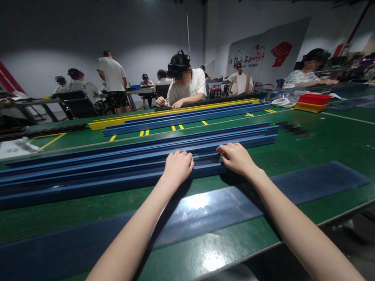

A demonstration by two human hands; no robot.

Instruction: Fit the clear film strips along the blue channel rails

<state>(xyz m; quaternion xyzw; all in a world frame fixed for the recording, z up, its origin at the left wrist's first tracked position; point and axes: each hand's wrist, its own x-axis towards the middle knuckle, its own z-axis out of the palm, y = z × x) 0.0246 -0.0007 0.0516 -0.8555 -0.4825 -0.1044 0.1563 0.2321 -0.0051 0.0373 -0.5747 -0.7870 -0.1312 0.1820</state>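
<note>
Head view, centre of frame: left hand and right hand curled palm-down over near edge of long dark-blue plastic channel strips. Long axis left-right; bulk extending toward frame left, nearer left hand. Green table beneath.

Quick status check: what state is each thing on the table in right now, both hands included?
Left hand: fingers curled over the nearest blue rail, resting on it.
Right hand: fingers curled at that rail's right end.
Blue rails: lying flat, side by side, lengthwise across the table.
Dark blue strip: flat on the green table.
Red tray: stacked on a yellow one.
</note>
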